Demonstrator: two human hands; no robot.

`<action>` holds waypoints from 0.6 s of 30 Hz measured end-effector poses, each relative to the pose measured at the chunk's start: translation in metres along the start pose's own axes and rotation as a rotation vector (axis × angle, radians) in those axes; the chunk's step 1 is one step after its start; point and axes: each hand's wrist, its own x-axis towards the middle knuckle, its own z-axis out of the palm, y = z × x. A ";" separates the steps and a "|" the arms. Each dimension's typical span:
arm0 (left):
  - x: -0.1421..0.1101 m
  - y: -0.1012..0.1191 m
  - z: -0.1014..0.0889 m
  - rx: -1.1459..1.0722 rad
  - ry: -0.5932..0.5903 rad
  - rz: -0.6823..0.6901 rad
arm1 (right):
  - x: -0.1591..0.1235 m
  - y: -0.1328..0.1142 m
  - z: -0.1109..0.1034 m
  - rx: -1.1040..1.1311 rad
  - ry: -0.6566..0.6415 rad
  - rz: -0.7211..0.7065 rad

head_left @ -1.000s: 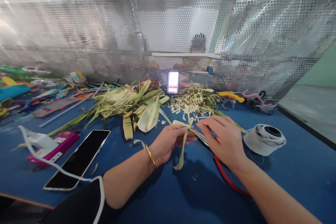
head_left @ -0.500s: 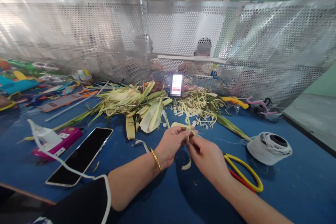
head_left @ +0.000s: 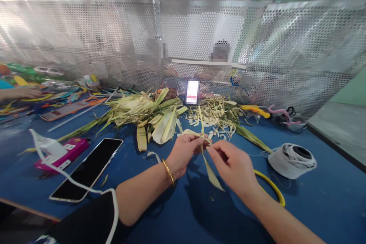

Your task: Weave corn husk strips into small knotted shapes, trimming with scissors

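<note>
My left hand, with a gold bangle on the wrist, pinches crossed pale corn husk strips between thumb and fingers. One strip points away toward the back, and another hangs down with its tip over the blue table. Close beside it, my right hand is closed, thumb and forefinger pinched at the strips' crossing; its other fingers are curled under. Behind both hands lie a large heap of corn husks and a pile of husk scraps.
To the right stand a spool of white thread and scissors with a yellow handle, partly under my right forearm. A phone and a pink power strip with a white cable lie left. A perforated metal screen closes the back. Another person's hand is far left.
My right hand has shifted slightly right and up, loosening away from the left. The hanging strip has swung out and shows longer. Another person's hand has appeared at far left.
</note>
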 end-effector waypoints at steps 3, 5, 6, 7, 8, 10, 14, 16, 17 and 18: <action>-0.001 0.006 -0.002 0.004 0.013 -0.036 | 0.006 0.007 -0.003 0.032 0.036 0.100; -0.002 0.009 -0.002 0.026 0.015 -0.046 | 0.008 0.010 -0.002 0.109 -0.098 0.135; -0.002 0.009 -0.001 0.048 0.023 -0.042 | 0.008 0.011 -0.001 0.135 -0.158 0.141; -0.002 0.009 -0.001 0.078 0.037 -0.033 | 0.008 0.011 0.000 0.136 -0.190 0.138; -0.002 0.009 -0.001 0.114 0.056 -0.022 | 0.007 0.011 0.001 0.109 -0.197 0.128; -0.002 0.007 -0.001 0.181 0.088 0.002 | 0.007 0.011 0.002 0.004 -0.179 0.094; 0.001 0.004 -0.002 0.231 0.077 -0.008 | 0.009 0.013 -0.005 -0.123 -0.200 0.034; 0.003 0.004 -0.003 0.217 0.070 -0.028 | 0.012 0.014 -0.011 -0.088 -0.235 0.034; 0.003 0.004 -0.003 0.203 0.067 -0.035 | 0.014 0.015 -0.014 -0.050 -0.264 0.044; 0.004 0.004 -0.004 0.186 0.060 -0.044 | 0.016 0.016 -0.016 -0.003 -0.300 0.059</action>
